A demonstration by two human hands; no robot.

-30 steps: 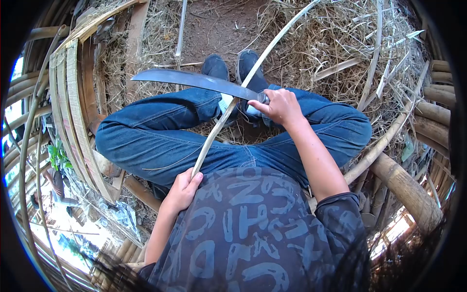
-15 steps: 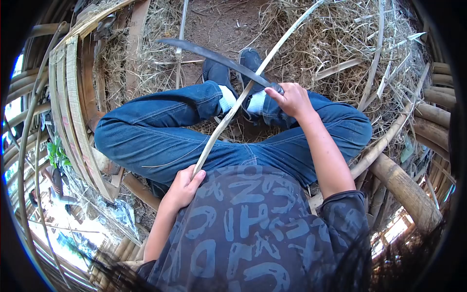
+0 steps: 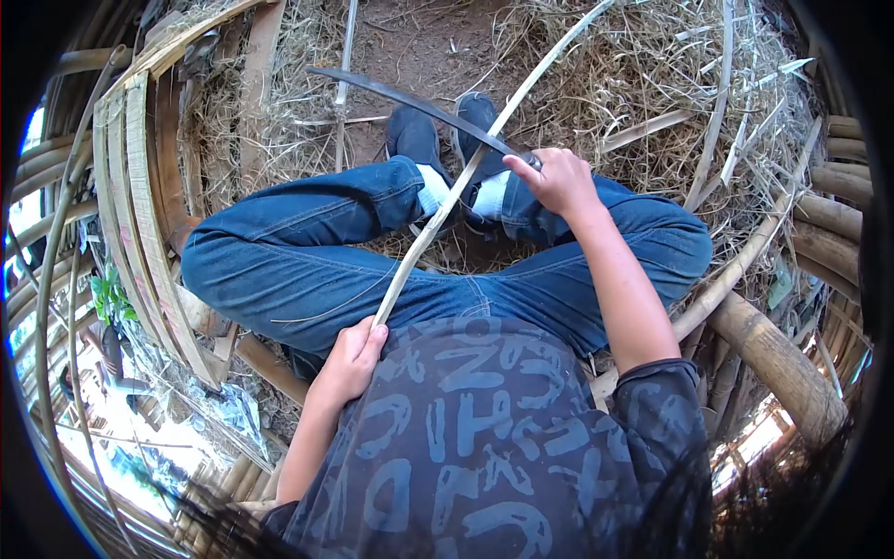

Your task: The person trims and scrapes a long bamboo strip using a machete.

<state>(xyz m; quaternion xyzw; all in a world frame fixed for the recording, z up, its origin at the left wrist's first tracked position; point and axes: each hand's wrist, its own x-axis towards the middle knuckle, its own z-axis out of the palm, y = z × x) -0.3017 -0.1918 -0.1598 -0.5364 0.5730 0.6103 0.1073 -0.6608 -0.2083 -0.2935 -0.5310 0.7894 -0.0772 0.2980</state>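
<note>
A long pale strip, apparently split bamboo, runs slantwise from my lap up past my shoes. My left hand is closed round its near end, close to my shirt. In my right hand is the handle of a machete, whose dark curved blade points to the upper left. The blade crosses the strip above my shoes and seems to touch it. My fingers hide most of the handle.
Dry straw and shavings cover the ground ahead. A slatted wooden frame stands at left, a thick bamboo pole at right. Another person is partly visible beyond the left-hand bamboo wall.
The machete has shifted slightly, its blade now turned more edge-on to view. My right hand has moved up a little, and the strip has shifted slightly. My left hand keeps its grip.
</note>
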